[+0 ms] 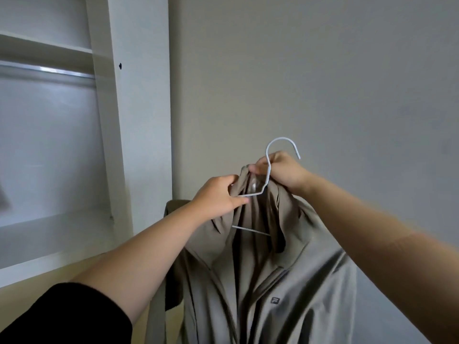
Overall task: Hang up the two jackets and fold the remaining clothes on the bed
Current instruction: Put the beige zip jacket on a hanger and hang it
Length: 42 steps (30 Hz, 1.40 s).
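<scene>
Black sleeve [62, 316]; creased khaki jacket [285, 281] drapes white hanger [268, 170].

There is only 1 view, from the camera on the person's head. It looks forward along both outstretched arms, close to the hands, toward a plain wall [323, 70], with the open white wardrobe [124, 120] at the left edge.

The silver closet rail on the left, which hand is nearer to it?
Left. The left hand grips the grey-green jacket collar, closer to the silver closet rail; the right hand holds the white wire hanger neck, farther right.
</scene>
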Tool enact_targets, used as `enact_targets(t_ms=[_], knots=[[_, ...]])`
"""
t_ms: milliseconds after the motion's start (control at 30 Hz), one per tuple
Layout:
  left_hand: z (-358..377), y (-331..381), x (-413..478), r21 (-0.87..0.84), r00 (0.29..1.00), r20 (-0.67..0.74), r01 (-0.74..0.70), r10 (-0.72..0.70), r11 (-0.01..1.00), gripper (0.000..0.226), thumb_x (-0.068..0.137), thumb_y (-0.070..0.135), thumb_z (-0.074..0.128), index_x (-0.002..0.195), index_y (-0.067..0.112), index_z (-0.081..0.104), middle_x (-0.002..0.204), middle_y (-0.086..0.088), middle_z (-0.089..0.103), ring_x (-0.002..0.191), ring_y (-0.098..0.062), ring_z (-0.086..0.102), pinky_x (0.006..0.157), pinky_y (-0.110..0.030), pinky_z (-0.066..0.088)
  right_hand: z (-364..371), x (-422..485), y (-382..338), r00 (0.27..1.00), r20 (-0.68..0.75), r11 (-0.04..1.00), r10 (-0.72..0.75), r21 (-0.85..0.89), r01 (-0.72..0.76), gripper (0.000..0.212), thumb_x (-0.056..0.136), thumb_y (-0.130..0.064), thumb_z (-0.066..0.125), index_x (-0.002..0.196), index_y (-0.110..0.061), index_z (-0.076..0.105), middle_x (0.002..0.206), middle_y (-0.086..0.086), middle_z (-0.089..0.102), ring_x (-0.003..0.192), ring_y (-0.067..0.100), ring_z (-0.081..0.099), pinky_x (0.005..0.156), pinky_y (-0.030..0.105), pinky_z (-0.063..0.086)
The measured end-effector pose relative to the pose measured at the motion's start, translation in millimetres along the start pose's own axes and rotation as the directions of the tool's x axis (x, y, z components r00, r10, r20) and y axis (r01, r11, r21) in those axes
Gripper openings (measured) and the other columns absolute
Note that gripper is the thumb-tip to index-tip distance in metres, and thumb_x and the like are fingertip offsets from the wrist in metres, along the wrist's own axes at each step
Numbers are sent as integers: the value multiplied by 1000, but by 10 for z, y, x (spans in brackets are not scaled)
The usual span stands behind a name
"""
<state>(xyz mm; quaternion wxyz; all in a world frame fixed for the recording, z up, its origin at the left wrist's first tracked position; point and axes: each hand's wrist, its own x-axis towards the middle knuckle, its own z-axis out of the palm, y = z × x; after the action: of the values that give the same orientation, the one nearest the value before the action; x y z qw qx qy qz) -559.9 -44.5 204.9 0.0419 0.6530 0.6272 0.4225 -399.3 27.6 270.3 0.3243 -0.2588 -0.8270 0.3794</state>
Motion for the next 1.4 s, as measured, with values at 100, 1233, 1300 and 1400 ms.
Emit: enact_targets(t_ms=[100, 1233, 1300, 1400], knots=[[64, -63, 8, -18, 999, -12, 41, -41, 999, 34, 69, 33, 78, 58, 19, 49, 54, 10, 42, 50, -7, 39, 49, -21, 28, -47, -26, 22, 966, 228, 984, 120, -154, -86, 39, 91, -14, 59, 53, -12, 54, 47, 0, 43, 41, 10, 36, 44, 19, 29], [313, -18, 114, -93, 986, -166, 4, -19, 996, 13, 90, 14, 58, 102, 12, 52, 91, 2, 50, 70, -18, 50, 67, -24, 37, -599, -401, 700, 882, -450, 877, -141, -470, -100, 18, 82, -1, 65, 66, 0, 58, 58, 4, 50, 66, 23, 45, 53, 25, 27], [282, 58, 135, -23, 998, 37, 55, -54, 998, 18, 97, 20, 49, 80, 14, 51, 74, 0, 49, 70, -19, 45, 57, -19, 32, -646, -414, 708, 877, -451, 887, -166, -457, -67, 7, 82, 0, 64, 77, 5, 64, 66, 7, 55, 70, 23, 49, 57, 25, 28], [261, 106, 133, -190, 959, 243, 192, -143, 963, 42, 98, 32, 46, 59, 17, 52, 56, 2, 52, 54, -12, 49, 46, -16, 35, -680, -456, 700, 894, -416, 900, -169, -434, -31, 5, 83, 4, 62, 83, 3, 67, 70, 6, 58, 72, 20, 50, 59, 22, 32]])
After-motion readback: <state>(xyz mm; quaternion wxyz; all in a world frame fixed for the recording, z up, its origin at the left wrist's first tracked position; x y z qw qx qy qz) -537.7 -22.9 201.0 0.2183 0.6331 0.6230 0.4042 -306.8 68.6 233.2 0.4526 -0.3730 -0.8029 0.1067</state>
